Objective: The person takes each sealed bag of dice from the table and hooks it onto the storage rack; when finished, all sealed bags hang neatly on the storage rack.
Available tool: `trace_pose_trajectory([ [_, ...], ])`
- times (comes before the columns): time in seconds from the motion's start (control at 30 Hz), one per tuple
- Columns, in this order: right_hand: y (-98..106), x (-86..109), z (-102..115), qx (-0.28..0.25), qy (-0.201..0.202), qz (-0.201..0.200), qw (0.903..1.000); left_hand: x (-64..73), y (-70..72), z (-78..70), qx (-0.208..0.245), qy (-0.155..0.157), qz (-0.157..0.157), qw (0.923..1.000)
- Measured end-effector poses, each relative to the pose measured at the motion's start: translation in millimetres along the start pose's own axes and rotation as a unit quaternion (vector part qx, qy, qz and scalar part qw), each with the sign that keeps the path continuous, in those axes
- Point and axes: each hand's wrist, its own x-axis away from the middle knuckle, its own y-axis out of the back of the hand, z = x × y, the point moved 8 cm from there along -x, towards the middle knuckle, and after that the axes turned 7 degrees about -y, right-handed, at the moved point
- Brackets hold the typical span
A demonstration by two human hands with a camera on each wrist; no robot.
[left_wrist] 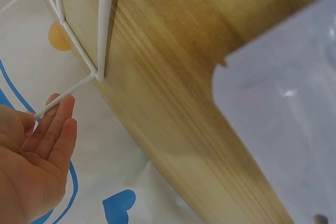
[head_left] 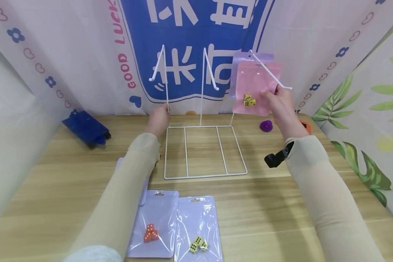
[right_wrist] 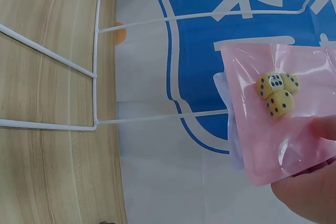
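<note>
A white wire display rack with three prongs stands at the back of the table. My left hand grips its left upright low down; in the left wrist view the thumb and fingers close around the thin wire. At the right prong, my right hand pinches the right edge of a pink zip bag containing yellow dice. Behind that bag, a lilac bag hangs on the same prong. In the right wrist view, the pink bag largely covers the lilac one.
In front lie two lilac bags, one with orange dice and one with yellow dice; another bag is partly under my left forearm. A dark blue folded item lies left, a small purple object right. A printed curtain hangs behind.
</note>
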Motion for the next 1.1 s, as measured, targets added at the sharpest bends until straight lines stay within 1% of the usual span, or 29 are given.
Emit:
trace_pose_trajectory([
  [0.2, -5, -9.2, 2, -0.024, -0.002, -0.003, 0.9997, 0.2, 0.4, 0.1, -0.001, -0.007, -0.008, 0.9999],
  [0.33, -8, -13.2, 2, -0.019, -0.014, -0.001, 0.9997, 0.7, 1.1, -0.5, -0.005, -0.009, -0.01, 0.9999],
  [0.57, -11, -16.5, 3, -0.015, -0.024, 0.009, 0.9996, 2.0, 2.1, -1.7, -0.009, -0.001, -0.006, 0.9999],
  [0.73, -10, -16.7, -2, -0.009, -0.005, 0.016, 0.9998, 3.4, -0.7, 0.4, -0.006, 0.007, -0.003, 0.9999],
  [0.8, -8, -15.5, -5, 0.002, 0.013, 0.013, 0.9998, 4.0, -2.4, 2.0, -0.002, 0.011, -0.001, 0.9999],
  [0.9, -2, -9.7, -14, 0.038, 0.033, 0.009, 0.9987, 4.0, -4.4, 3.4, -0.003, 0.011, 0.001, 0.9999],
  [0.97, 1, -3.7, -19, 0.065, 0.043, 0.014, 0.9968, 2.7, -4.6, 3.5, -0.003, 0.007, -0.001, 1.0],
  [1.1, 8, 12.7, -22, 0.14, 0.072, 0.037, 0.9869, -2.2, -0.4, 1.5, -0.004, -0.003, -0.015, 0.9999],
])
